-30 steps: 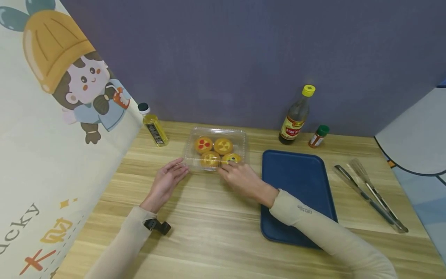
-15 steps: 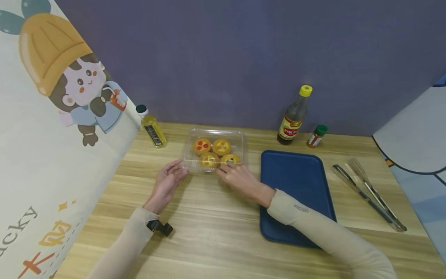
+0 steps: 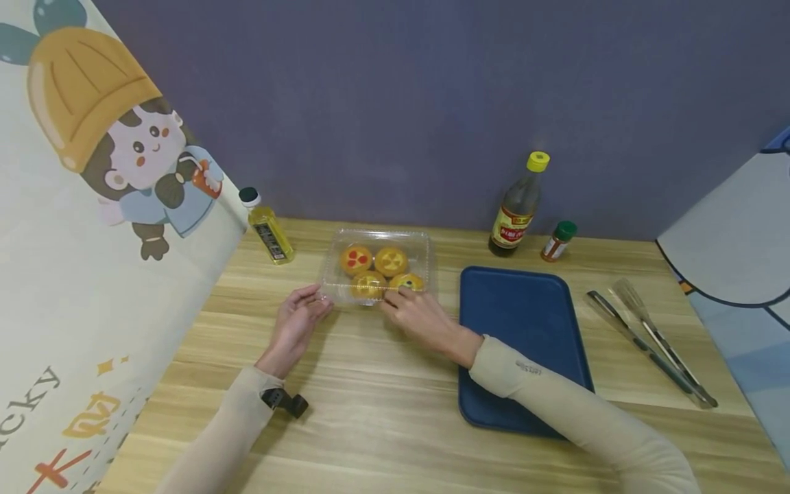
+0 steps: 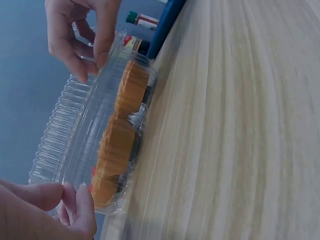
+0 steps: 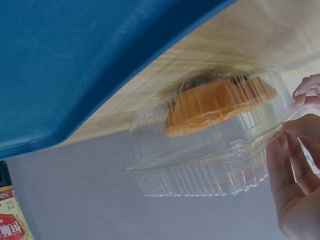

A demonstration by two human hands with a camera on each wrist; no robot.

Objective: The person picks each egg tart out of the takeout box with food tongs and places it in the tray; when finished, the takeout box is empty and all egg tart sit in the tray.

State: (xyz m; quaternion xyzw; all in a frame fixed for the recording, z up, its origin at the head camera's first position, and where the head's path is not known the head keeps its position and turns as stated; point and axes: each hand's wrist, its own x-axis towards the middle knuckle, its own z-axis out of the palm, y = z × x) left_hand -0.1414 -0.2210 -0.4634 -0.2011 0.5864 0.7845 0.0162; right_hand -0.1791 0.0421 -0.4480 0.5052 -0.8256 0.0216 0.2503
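A clear plastic clamshell container (image 3: 421,250) sits at the back of the wooden table, holding several round orange pastries (image 3: 391,261) with fluted sides and decorated tops. At its front left corner my left hand (image 3: 295,324) pinches the rim between thumb and fingers. My right hand (image 3: 422,317) pinches the front rim to the right of the middle, hiding part of one pastry. Seen from the left wrist, the lid (image 4: 62,132) and the base meet along the rim that both hands hold. In the right wrist view, the right thumb and fingers (image 5: 282,160) grip that rim.
A blue tray (image 3: 518,309) lies under the right forearm. Metal tongs (image 3: 654,350) lie farther right. Behind stand a yellow-capped sauce bottle (image 3: 515,213) and a green-capped spice jar (image 3: 558,242); an oil bottle (image 3: 269,233) is at the left. A partition (image 3: 370,116) closes the back.
My left fingers have drawn together on the container's corner. The right hand keeps its hold on the front rim, and the whole head view has shifted slightly.
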